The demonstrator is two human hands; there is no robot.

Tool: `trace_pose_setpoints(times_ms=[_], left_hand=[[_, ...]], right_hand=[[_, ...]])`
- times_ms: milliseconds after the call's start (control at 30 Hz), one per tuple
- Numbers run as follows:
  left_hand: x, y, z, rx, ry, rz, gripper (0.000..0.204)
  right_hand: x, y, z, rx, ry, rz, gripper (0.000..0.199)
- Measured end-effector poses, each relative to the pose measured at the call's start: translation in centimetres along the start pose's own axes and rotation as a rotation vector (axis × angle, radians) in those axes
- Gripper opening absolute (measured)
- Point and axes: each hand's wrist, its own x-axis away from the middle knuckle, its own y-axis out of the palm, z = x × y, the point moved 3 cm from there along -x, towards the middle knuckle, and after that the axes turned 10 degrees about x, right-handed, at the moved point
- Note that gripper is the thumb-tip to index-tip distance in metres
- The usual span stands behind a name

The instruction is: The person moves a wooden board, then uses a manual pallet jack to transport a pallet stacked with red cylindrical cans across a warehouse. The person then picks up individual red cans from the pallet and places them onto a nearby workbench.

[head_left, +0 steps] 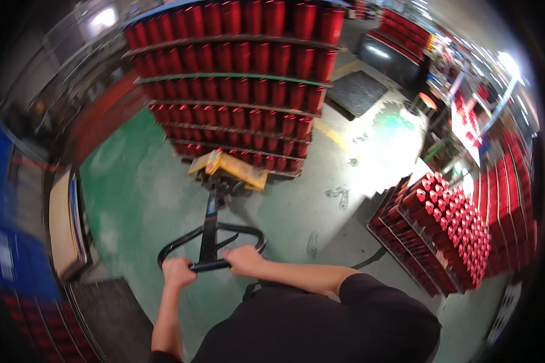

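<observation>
Basically both grips clenched: left hand (pixel 178 271) & right hand (pixel 243 260) wrapped round black pallet-jack handle (pixel 209 264), loaded w/ red spools (pixel 242 85).

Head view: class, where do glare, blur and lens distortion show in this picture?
Head view: glare whitens the floor right of the stacked red tubes; the blue edge at far left is smeared; shelf lines bow toward the rim; both hands, left hand and right hand, look sharp on the pallet jack handle.
</observation>
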Motion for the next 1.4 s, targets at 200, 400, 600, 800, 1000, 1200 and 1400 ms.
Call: trace_pose_setpoints(times_ms=[200, 400, 600, 800, 1000, 1200, 1400], left_hand=[[1.1, -5.9, -1.6, 0.001, 0.060, -0.027, 0.017], [0.8, -16.5, 1.9, 0.039, 0.039, -0.067, 0.017], [-1.5, -21.0, 7.0, -0.010, -0.001, -0.164, 0.017], [-12.9, -23.0, 10.1, -0.007, 0.007, -0.137, 0.017], [-25.3, -24.4, 10.4, 0.003, 0.020, -0.155, 0.015], [-19.4, -30.8, 12.7, -0.037, -0.033, -0.284, 0.015], [-28.0, -43.9, 18.0, -0.006, 0.006, -0.278, 0.017]], right_hand=[[-0.9, -2.6, -4.7, 0.028, 0.094, 0.067, 0.021], [-1.9, -12.6, -6.5, 0.021, 0.117, 0.011, 0.021], [-0.8, -18.1, -3.6, -0.005, 0.119, 0.059, 0.019], [-7.1, -22.2, 5.4, -0.010, 0.115, 0.035, 0.018], [-15.7, -27.1, 12.7, -0.065, 0.149, 0.075, 0.015], [-11.0, -33.2, 7.5, -0.134, 0.174, 0.106, 0.011], [-16.7, -48.1, 11.2, -0.026, 0.262, 0.047, 0.011]])
